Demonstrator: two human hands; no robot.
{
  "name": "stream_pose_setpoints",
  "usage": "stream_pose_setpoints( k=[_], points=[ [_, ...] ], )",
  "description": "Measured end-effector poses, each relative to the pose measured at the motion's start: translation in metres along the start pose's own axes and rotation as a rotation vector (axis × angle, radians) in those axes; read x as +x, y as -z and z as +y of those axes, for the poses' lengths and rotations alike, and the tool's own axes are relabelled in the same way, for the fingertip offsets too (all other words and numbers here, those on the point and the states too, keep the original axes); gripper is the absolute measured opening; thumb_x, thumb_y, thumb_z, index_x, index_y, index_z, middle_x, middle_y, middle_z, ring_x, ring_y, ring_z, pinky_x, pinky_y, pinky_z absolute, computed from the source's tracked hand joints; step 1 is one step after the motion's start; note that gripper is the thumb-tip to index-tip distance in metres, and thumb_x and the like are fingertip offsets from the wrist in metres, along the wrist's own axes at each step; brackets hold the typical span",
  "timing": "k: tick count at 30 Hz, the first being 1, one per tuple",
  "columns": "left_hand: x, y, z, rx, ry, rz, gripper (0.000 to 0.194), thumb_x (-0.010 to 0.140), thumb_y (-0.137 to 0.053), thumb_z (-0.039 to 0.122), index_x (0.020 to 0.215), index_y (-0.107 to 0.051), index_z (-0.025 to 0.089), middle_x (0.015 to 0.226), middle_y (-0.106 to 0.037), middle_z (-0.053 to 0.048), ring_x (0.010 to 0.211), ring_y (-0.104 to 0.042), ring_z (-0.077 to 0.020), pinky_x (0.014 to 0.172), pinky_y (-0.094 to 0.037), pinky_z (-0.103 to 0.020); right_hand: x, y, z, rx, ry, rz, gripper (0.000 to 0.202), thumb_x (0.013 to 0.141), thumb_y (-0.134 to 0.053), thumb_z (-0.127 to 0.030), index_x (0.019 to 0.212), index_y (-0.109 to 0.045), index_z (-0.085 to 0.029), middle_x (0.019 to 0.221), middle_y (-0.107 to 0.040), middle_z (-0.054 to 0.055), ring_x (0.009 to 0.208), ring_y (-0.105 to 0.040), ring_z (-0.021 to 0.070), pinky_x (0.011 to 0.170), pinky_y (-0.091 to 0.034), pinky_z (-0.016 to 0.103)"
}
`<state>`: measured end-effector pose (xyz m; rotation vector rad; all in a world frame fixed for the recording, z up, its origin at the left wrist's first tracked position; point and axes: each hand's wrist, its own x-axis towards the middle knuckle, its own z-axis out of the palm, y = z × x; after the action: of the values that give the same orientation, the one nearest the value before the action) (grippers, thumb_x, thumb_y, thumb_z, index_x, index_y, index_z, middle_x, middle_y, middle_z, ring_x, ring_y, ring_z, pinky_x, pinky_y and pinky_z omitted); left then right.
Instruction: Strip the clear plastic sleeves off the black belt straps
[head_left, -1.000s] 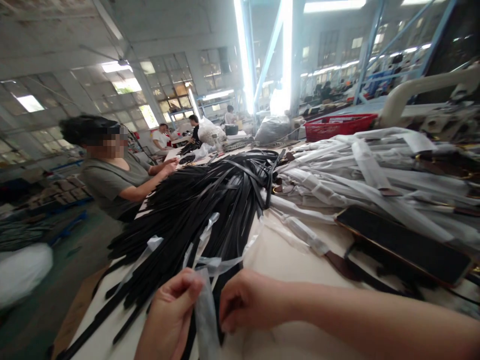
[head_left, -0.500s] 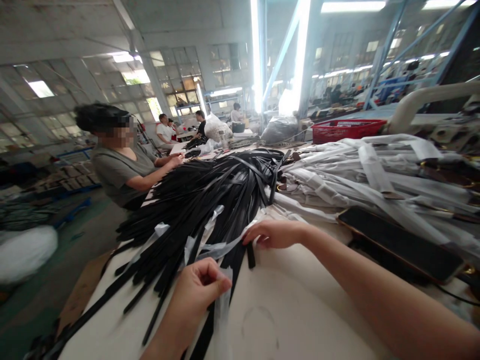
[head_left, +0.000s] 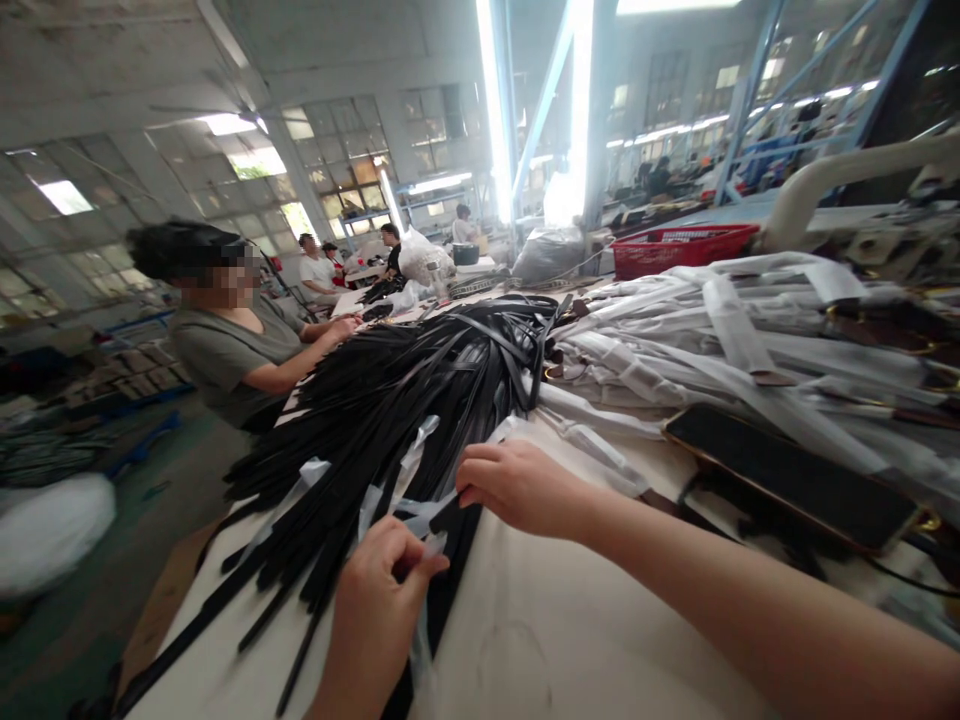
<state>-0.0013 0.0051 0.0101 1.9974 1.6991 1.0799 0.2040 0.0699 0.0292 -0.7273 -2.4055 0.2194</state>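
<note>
In the head view, my left hand [head_left: 375,600] is closed, its thumb and forefinger pinching the end of a thin translucent white sleeve [head_left: 422,645] that hangs below it. Just beyond, my right hand [head_left: 517,485] is closed on a black strap [head_left: 448,516], whose flat end points toward the left fingertips. The strap end and the sleeve are close together; whether they touch I cannot tell. Past both hands spreads a large heap of black straps [head_left: 390,400], with a few loose translucent pieces [head_left: 307,475] lying on it.
White-wrapped straps [head_left: 675,320] are piled at the right, beside a dark flat slab like a phone [head_left: 787,475]. A red plastic basket [head_left: 682,250] stands behind them. Across the cream table [head_left: 540,620], at the left, a co-worker [head_left: 217,345] handles the far end of the heap.
My right hand has moved left, bringing the black strap's end up to my left hand. My left hand keeps its pinch on the sleeve. The view has shifted slightly.
</note>
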Motion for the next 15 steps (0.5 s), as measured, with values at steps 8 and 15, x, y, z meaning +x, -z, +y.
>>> stream_pose_setpoints(
  k=[8,15],
  points=[
    [-0.0015,-0.0018,0.0001,0.018,-0.021,-0.015,0.029,0.069,-0.073,0.025,0.052,-0.05,0.02,0.059,-0.048,0.003,0.057,-0.047,-0.0142,0.058,-0.033,-0.025,-0.0023,-0.0094,0.0093,-0.175,0.075,-0.083,0.017,0.097,-0.05,-0.029,0.087,-0.059,-0.019,0.087,-0.061,0.001,0.072,-0.058,0.0112,0.062,-0.034,0.024],
    [-0.0023,-0.0017,0.0038,-0.095,0.0,-0.025,0.011,0.071,-0.071,0.026,0.061,-0.069,0.022,0.072,-0.063,-0.003,0.07,-0.057,-0.0197,0.068,-0.04,-0.026,-0.003,-0.0054,0.0011,-0.235,0.145,-0.158,0.015,0.096,-0.05,-0.024,0.086,-0.058,-0.018,0.085,-0.061,0.002,0.077,-0.059,0.0135,0.064,-0.036,0.025]
  ],
)
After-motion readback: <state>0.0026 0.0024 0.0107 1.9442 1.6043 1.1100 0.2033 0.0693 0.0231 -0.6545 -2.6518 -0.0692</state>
